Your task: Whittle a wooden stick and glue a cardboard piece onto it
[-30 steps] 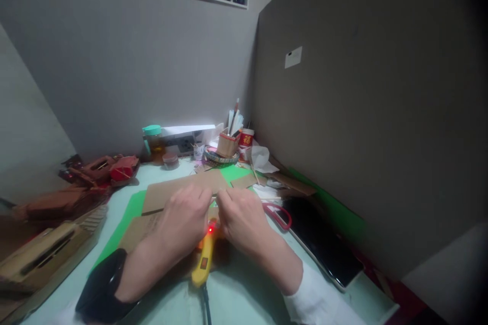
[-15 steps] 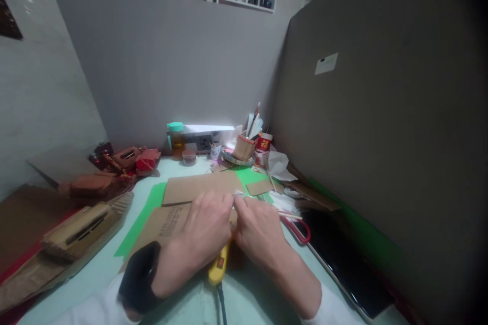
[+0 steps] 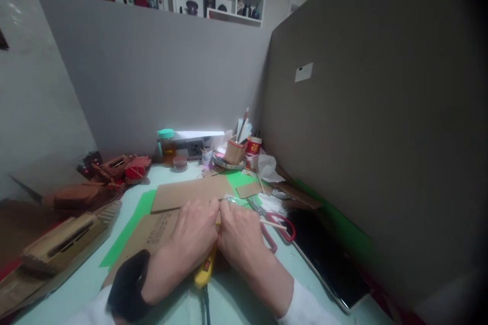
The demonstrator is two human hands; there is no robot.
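My left hand (image 3: 196,228), with a black watch (image 3: 128,284) on its wrist, is closed with its knuckles up. My right hand (image 3: 242,228) is closed too and presses against it, thumbs side by side. What the fingers pinch is hidden behind them. Beneath the hands is a yellow corded tool with a switch (image 3: 204,271), perhaps a hot glue gun; its front part is covered. A printed cardboard sheet (image 3: 152,236) lies under my left hand, with another cardboard piece (image 3: 190,190) beyond. Right of my right hand are red-handled scissors (image 3: 284,221) and a thin stick (image 3: 272,223).
A dark flat device (image 3: 328,259) lies at the right. At the left are cardboard constructions (image 3: 61,249) and red-brown model pieces (image 3: 114,167). Behind stand a teal-lidded jar (image 3: 166,147), a stick holder (image 3: 234,151) and a red cup (image 3: 253,146). Grey panels (image 3: 160,76) enclose the table.
The view has shifted, so everything sits further left in the picture. Both hands stay closed together over the yellow tool. More of the scissors shows beside my right hand.
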